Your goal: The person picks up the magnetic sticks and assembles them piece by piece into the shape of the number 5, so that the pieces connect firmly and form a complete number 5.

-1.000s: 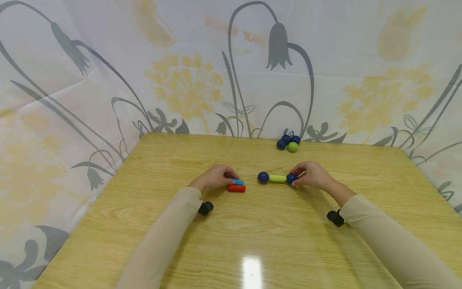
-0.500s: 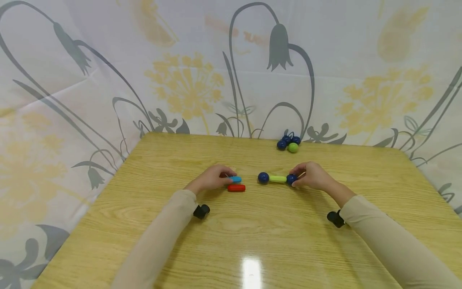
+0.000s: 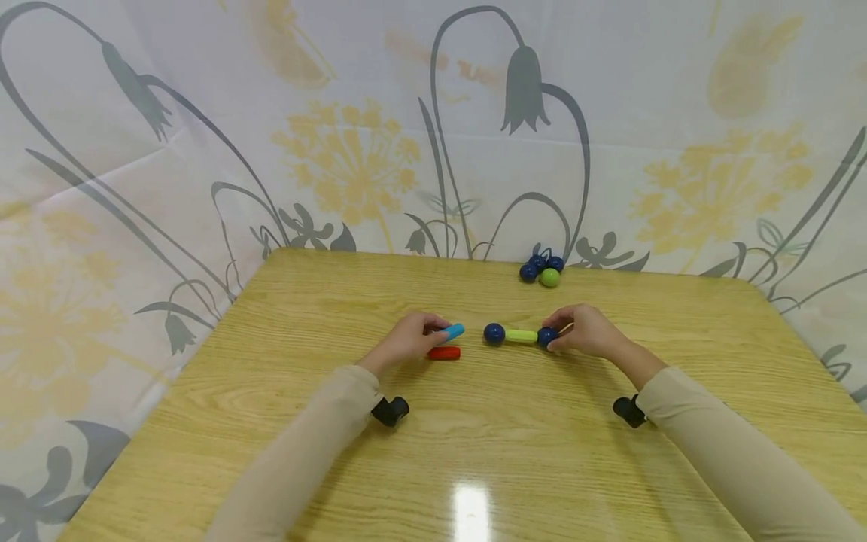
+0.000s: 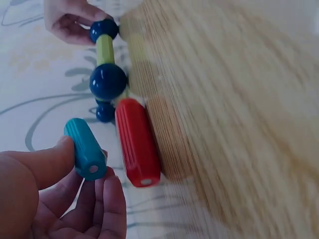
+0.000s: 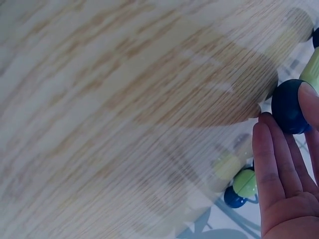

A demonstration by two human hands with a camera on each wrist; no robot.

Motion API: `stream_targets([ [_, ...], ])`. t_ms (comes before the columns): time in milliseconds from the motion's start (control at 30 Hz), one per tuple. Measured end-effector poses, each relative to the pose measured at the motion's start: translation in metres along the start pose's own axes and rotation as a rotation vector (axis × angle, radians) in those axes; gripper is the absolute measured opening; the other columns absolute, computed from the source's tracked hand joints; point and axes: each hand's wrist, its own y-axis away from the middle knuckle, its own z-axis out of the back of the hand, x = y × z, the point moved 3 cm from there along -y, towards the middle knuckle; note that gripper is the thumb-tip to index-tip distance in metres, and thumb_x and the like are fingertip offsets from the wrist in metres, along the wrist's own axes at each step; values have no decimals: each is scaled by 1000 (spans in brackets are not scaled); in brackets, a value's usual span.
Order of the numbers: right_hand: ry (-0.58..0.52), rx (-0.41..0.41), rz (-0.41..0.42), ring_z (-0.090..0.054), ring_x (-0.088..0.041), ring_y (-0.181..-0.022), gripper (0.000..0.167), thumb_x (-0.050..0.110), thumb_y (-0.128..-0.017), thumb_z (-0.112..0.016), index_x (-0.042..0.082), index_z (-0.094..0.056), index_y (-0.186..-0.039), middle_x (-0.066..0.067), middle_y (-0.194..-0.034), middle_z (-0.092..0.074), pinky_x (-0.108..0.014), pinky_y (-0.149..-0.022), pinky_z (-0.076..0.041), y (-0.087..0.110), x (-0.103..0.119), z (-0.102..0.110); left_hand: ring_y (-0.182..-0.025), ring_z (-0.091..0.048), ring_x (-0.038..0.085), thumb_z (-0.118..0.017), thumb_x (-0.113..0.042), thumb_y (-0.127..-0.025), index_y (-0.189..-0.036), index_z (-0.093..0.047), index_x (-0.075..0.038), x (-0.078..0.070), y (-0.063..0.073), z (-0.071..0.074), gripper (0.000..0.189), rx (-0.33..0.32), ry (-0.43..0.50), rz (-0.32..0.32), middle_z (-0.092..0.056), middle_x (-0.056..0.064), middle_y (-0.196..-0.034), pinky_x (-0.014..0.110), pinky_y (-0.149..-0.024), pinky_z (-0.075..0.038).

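Note:
My left hand (image 3: 409,338) pinches a short blue rod (image 4: 85,148) between thumb and fingers, its free end tilted up to the right in the head view. Just in front of it, a red rod (image 3: 444,353) lies on the table. My right hand (image 3: 584,331) grips a dark blue ball (image 5: 290,106) with thumb and fingertips. That ball sits on one end of a yellow-green rod (image 3: 521,336), and a second dark blue ball (image 3: 494,333) caps the other end, toward the left hand.
Several dark blue balls (image 3: 528,272) and a green ball (image 3: 550,278) are clustered at the table's back edge. Behind the wooden table (image 3: 542,452) hangs a flower-print cloth (image 3: 379,90). Each wrist wears a black camera.
My left hand has lifted the blue rod away from beside the red one and tilted it, its end now pointing up and right. The right hand and the ball-and-rod piece stay put.

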Motion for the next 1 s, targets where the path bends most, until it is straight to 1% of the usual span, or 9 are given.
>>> stream_targets([
  [100,3,0,-3,-62,-34,-90,33,1,-77,-74,-10,-63,-106,-18,-95,-64,-39,-74,-52,0,0,0,-91,-56,18,-58,-20,-94,-120,-61,-5,-3,0,-6,30,-9,29,27,-61,6,-106,28,-74,-48],
  [200,3,-1,-6,-62,-34,-90,33,1,-77,-74,-10,-63,-106,-18,-95,-65,-39,-75,-52,0,1,0,-96,-57,19,-58,-20,-94,-119,-62,-5,-7,1,-11,30,-6,53,26,-61,6,-106,29,-79,-48],
  [367,2,-1,-9,-62,-34,-89,33,1,-77,-74,-10,-63,-106,-17,-94,-65,-40,-75,-52,0,2,0,-88,-61,18,-58,-19,-94,-120,-61,-1,-10,2,-19,32,25,119,29,-63,7,-102,28,-72,-50],
  [433,5,-3,-9,-62,-33,-89,33,1,-77,-74,-10,-64,-106,-17,-94,-65,-40,-75,-52,0,1,0,-85,-61,18,-57,-19,-95,-120,-60,0,-12,3,-21,32,28,124,31,-63,8,-101,27,-70,-50],
  [567,5,-5,-13,-63,-33,-89,33,2,-77,-74,-10,-64,-105,-17,-94,-65,-39,-75,-52,-1,0,0,-81,-59,16,-57,-21,-95,-119,-62,-2,-14,5,-25,31,27,89,28,-63,6,-100,26,-67,-49],
  [667,1,-3,-11,-63,-33,-89,33,2,-77,-74,-10,-64,-106,-17,-94,-65,-39,-74,-52,-1,0,0,-78,-59,15,-58,-22,-94,-117,-63,-2,-16,6,-28,31,27,97,35,-64,5,-98,26,-65,-49],
  [833,0,-4,-12,-63,-33,-89,34,3,-77,-75,-9,-64,-106,-17,-95,-65,-39,-74,-52,-1,1,0,-74,-63,14,-62,-21,-91,-112,-65,0,-19,7,-35,29,18,170,65,-66,5,-91,26,-66,-50],
  [1000,0,-5,-21,-63,-32,-88,34,3,-77,-75,-9,-64,-106,-16,-94,-65,-38,-73,-52,-1,-1,0,-73,-65,16,-63,-18,-91,-112,-64,4,-22,6,-45,30,37,253,91,-66,7,-88,27,-66,-53],
])
